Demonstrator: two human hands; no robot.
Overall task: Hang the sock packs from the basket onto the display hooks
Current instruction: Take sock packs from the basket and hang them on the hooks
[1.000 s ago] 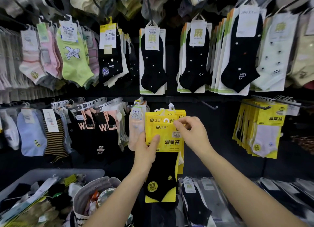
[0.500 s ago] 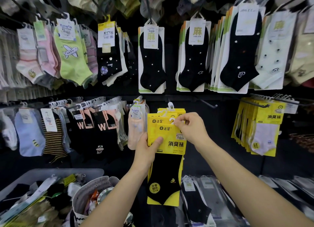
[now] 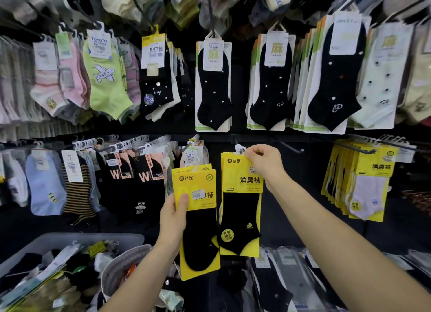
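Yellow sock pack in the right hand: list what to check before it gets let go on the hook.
1. Grip on the pack: ok. The right hand pinches the top corner of the yellow pack, beside its white hanger.
2. Hanger seated on a hook: cannot tell. No hook shows at or behind the hanger.
3. Pack orientation: ok. It is nearly upright with the label facing out.
4. Remaining stock secured: ok. The left hand grips the spare packs, lower and to the left of the yellow pack.
5. Free space nearby: ok. A bare hook sticks out just to the right.
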